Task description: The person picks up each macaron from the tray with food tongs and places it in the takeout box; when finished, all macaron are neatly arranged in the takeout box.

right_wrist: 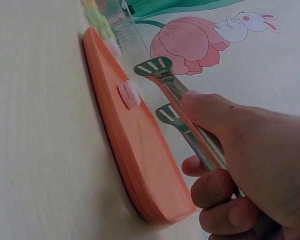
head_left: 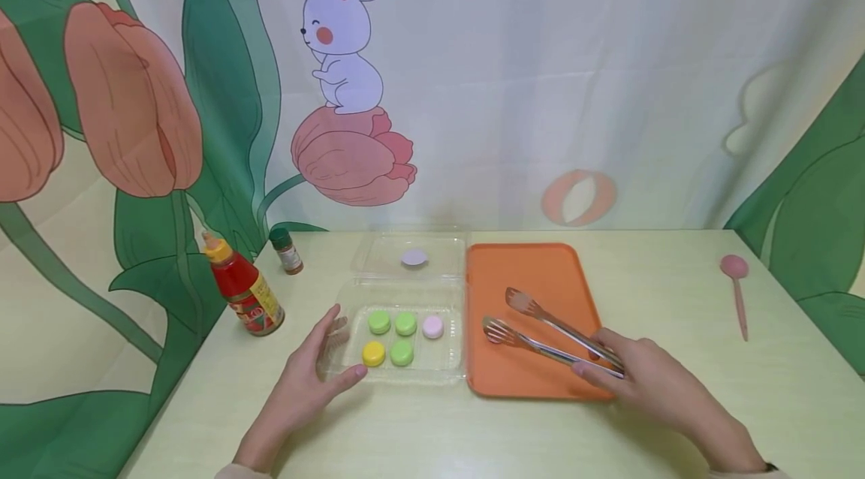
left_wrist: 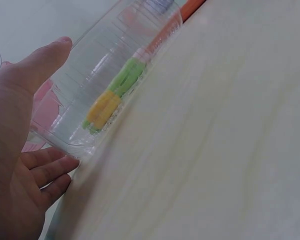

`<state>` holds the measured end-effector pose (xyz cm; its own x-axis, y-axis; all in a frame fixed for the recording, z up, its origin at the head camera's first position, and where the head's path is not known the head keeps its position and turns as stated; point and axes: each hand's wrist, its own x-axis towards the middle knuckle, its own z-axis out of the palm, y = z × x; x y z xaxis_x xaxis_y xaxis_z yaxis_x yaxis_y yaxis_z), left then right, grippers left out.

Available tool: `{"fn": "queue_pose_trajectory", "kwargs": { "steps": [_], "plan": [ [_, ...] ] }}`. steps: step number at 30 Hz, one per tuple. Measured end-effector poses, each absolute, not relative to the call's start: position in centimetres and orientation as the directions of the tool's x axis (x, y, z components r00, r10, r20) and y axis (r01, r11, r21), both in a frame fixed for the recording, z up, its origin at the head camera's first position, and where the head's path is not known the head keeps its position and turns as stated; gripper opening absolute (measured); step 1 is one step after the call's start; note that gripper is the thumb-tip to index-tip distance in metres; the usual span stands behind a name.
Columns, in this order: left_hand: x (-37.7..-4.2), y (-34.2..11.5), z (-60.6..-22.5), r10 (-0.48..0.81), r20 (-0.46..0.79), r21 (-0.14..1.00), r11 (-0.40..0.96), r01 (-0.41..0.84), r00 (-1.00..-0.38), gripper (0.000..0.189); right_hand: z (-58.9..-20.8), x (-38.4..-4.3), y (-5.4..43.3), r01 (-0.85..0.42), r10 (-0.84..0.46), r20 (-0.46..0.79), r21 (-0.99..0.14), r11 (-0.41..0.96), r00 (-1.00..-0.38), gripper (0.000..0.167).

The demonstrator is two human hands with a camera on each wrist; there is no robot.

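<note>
My right hand (head_left: 655,381) grips metal serving tongs (head_left: 571,334) above the orange tray (head_left: 534,257); their slotted ends stand apart. A pink macaron (right_wrist: 129,94) lies on the tray in the right wrist view; in the head view a tong end mostly covers it. At the left end of a clear plastic box (head_left: 419,375) is my left hand (head_left: 304,378), thumb and fingers spread around its corner, fingertips right at the wall. Inside sit green macarons (head_left: 379,322), a yellow macaron (head_left: 374,353) and a pale pink macaron (head_left: 432,326).
The box's clear lid (head_left: 378,257) lies folded back, with a pale oval label (head_left: 414,257). At the left stand a red sauce bottle (head_left: 250,295) and a small green-capped spice jar (head_left: 287,251). A pink spoon (head_left: 736,284) lies far right. A printed curtain (head_left: 473,88) hangs behind the table.
</note>
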<state>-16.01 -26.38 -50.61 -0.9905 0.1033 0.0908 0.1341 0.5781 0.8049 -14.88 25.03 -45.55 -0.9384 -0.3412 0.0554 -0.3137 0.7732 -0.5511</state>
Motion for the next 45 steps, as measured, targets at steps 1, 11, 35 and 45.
{"fn": "queue_pose_trajectory", "kwargs": {
  "steps": [1,11,35,45],
  "plan": [
    [-16.0,-26.4,-50.6,0.104,0.090,0.805,0.578,0.134,-0.990,0.111,-45.6,-14.9,25.0,-0.306,-0.341,0.041,-0.554,0.775,-0.939,0.036],
    [-16.0,-26.4,-50.6,0.111,0.102,0.804,0.576,0.148,-0.989,0.111,-45.7,-14.6,24.6,-0.309,-0.358,0.006,-0.515,0.799,-0.934,0.044],
    [-16.0,-26.4,-50.5,0.113,0.109,0.796,0.585,0.155,-0.988,0.111,-46.6,-14.4,23.6,-0.349,-0.341,0.104,-0.468,0.812,-0.934,0.031],
    [-16.0,-26.4,-50.6,0.102,0.095,0.798,0.588,0.137,-0.990,0.111,-46.8,-14.8,23.7,-0.365,-0.360,0.103,-0.456,0.811,-0.927,0.025]
  ]
}}
